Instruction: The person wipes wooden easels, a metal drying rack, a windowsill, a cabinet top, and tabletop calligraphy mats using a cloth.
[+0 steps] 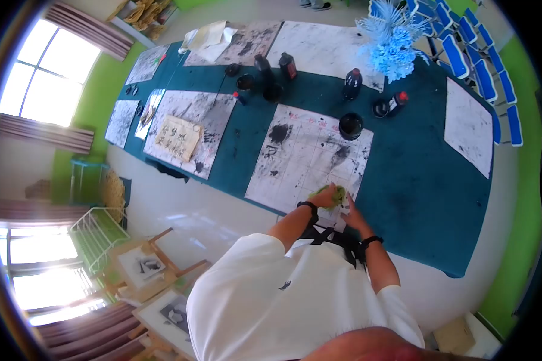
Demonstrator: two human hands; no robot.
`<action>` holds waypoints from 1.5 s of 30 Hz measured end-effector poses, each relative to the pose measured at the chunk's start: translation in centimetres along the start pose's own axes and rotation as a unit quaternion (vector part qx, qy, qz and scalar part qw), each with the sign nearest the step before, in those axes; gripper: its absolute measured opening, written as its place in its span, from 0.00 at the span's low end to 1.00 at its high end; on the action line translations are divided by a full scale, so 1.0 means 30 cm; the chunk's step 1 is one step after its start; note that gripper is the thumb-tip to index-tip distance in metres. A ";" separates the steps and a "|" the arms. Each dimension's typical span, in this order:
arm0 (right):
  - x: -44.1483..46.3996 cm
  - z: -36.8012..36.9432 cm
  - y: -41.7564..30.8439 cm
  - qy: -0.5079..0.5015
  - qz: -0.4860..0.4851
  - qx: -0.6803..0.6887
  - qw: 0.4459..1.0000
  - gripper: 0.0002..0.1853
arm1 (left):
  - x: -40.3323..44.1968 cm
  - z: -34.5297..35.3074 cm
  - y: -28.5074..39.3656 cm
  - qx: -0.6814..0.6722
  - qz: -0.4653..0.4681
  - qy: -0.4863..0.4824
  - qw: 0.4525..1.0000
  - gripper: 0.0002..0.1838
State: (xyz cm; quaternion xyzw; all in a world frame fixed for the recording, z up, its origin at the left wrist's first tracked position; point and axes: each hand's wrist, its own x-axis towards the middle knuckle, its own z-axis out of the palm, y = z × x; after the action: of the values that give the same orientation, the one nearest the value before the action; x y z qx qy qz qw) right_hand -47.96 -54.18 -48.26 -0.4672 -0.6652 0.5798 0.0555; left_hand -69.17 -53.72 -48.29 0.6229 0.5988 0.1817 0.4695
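Note:
My left hand (325,197) is closed on a crumpled green cloth (338,194) at the near edge of an ink-stained white felt mat (295,156). Beside it, my right hand (353,215) rests low over the same mat with its fingers apart, close to the cloth's right side. A black bowl (350,126) stands on the mat's upper right corner. Black ink blots and some written characters mark the mat.
Dark ink bottles (288,67) and small black bowls stand behind the mat on the green tablecloth (421,174). Blue flowers (393,51) are at the back right. Written paper (179,138) lies on another mat at left. Easels (141,265) stand at lower left.

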 end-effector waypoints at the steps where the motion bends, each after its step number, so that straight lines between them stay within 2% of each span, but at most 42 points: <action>1: 0.026 -0.001 0.008 0.010 -0.096 0.013 0.995 0.46 | -0.007 0.038 -0.006 -0.001 -0.013 0.002 1.000 0.35; 2: 0.048 -0.008 0.017 0.023 -0.190 0.028 0.981 0.47 | -0.014 0.078 -0.007 -0.056 0.001 -0.005 0.998 0.36; 3: 0.049 -0.029 0.002 0.014 -0.186 0.030 0.982 0.47 | -0.018 0.125 0.000 -0.113 0.017 -0.010 0.993 0.37; 4: 0.043 -0.042 -0.040 -0.049 -0.141 -0.045 0.988 0.47 | -0.057 0.107 0.061 -0.167 -0.069 -0.056 0.982 0.38; 5: 0.040 -0.047 -0.076 -0.109 -0.094 -0.117 0.983 0.47 | -0.082 0.129 0.020 -0.170 -0.076 -0.058 0.981 0.38; 6: 0.052 -0.033 -0.063 -0.132 -0.075 -0.068 0.986 0.37 | -0.098 0.176 -0.066 -0.143 -0.102 -0.075 0.982 0.38; 7: 0.057 -0.019 -0.056 -0.135 -0.069 -0.060 0.987 0.37 | -0.140 0.204 -0.117 -0.116 -0.128 -0.094 0.980 0.38; 8: 0.064 0.000 -0.040 -0.142 -0.055 -0.122 0.981 0.31 | -0.213 0.061 0.073 -0.216 -0.272 -0.125 0.929 0.38; 9: 0.068 0.013 -0.025 -0.145 -0.040 -0.183 0.972 0.25 | -0.251 0.041 0.055 -0.200 -0.307 -0.122 0.922 0.38; 10: 0.055 0.034 0.004 -0.085 -0.090 -0.160 0.979 0.17 | -0.281 0.041 0.018 -0.182 -0.341 -0.122 0.914 0.37; 12: 0.050 0.032 0.042 -0.050 -0.051 -0.157 0.985 0.17 | -0.326 0.113 -0.217 -0.002 -0.298 -0.028 0.954 0.32; 13: 0.059 0.017 0.065 -0.020 -0.029 -0.169 0.985 0.16 | -0.347 0.021 -0.128 0.047 -0.322 -0.028 0.945 0.35; 14: 0.055 -0.008 0.096 -0.013 -0.016 -0.166 0.986 0.16 | -0.354 0.020 -0.194 0.071 -0.344 0.007 0.936 0.37; 16: 0.032 -0.084 0.134 0.089 0.060 -0.144 0.984 0.16 | -0.350 -0.032 -0.206 0.087 -0.398 0.063 0.911 0.39; 18: -0.051 -0.229 0.108 0.088 0.202 -0.148 0.964 0.18 | -0.346 -0.051 -0.230 0.147 -0.389 0.107 0.903 0.44; 20: -0.097 -0.355 0.212 0.039 0.265 -0.140 0.953 0.21 | -0.328 -0.057 -0.258 0.101 -0.368 0.108 0.918 0.52; 21: -0.144 -0.403 0.233 0.064 0.293 -0.140 0.943 0.24 | -0.302 -0.065 -0.246 0.063 -0.374 0.087 0.921 0.58; 24: -0.179 -0.533 0.374 0.122 0.318 -0.109 0.934 0.27 | -0.231 -0.076 -0.160 0.079 -0.409 0.025 0.909 0.62; 26: -0.202 -0.487 0.372 0.147 0.317 -0.067 0.934 0.29 | -0.219 -0.044 -0.149 0.115 -0.417 -0.028 0.901 0.65; 28: -0.214 -0.432 0.207 0.256 0.340 0.196 0.884 0.31 | -0.236 -0.004 -0.169 0.135 -0.405 -0.046 0.903 0.67; 29: -0.186 -0.355 0.245 0.256 0.339 0.202 0.882 0.31 | -0.245 0.012 -0.176 0.144 -0.390 -0.059 0.907 0.69; 30: -0.129 -0.241 0.338 0.329 0.273 0.041 0.903 0.31 | -0.262 0.014 -0.162 0.140 -0.379 -0.068 0.912 0.69; 31: -0.100 -0.180 0.391 0.391 0.200 -0.123 0.890 0.32 | -0.281 0.018 -0.175 0.145 -0.377 -0.069 0.912 0.69; 32: -0.099 -0.152 0.351 0.394 0.202 -0.120 0.888 0.32 | -0.302 0.030 -0.207 0.171 -0.337 -0.073 0.923 0.69; 33: -0.085 -0.102 0.274 0.367 0.208 -0.085 0.903 0.31 | -0.315 0.030 -0.225 0.197 -0.297 -0.077 0.931 0.69; 35: -0.062 -0.021 0.189 0.338 0.218 -0.042 0.914 0.30 | -0.333 0.006 -0.226 0.189 -0.294 -0.096 0.932 0.68; 37: -0.055 0.029 0.166 0.299 0.082 -0.006 0.951 0.27 | -0.331 0.002 -0.252 0.216 -0.245 -0.088 0.941 0.66; 38: -0.063 0.033 0.161 0.306 0.087 -0.004 0.948 0.27 | -0.323 -0.003 -0.263 0.220 -0.238 -0.094 0.941 0.66; 40: -0.109 0.004 0.192 0.094 0.097 0.051 0.990 0.23 | -0.297 -0.023 -0.198 0.187 -0.324 -0.119 0.920 0.61; 41: -0.140 -0.012 0.220 0.098 0.104 0.050 0.988 0.23 | -0.290 -0.019 -0.182 0.185 -0.319 -0.126 0.921 0.61; 43: -0.172 -0.049 0.300 0.109 0.056 0.012 0.992 0.19 | -0.273 -0.024 -0.177 0.188 -0.341 -0.113 0.914 0.58; 44: -0.204 -0.095 0.314 0.108 0.157 0.032 0.981 0.17 | -0.271 -0.029 -0.168 0.200 -0.329 -0.110 0.916 0.56; 45: -0.226 -0.122 0.366 0.170 0.186 0.007 0.968 0.17 | -0.263 -0.024 -0.200 0.198 -0.327 -0.106 0.918 0.56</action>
State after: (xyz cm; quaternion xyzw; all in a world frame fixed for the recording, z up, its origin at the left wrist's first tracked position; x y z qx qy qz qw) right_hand -35.82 -57.39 -52.95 -0.6740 -0.5433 0.4967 0.0617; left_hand -74.89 -61.64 -50.10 0.4886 0.7396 -0.1709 0.4302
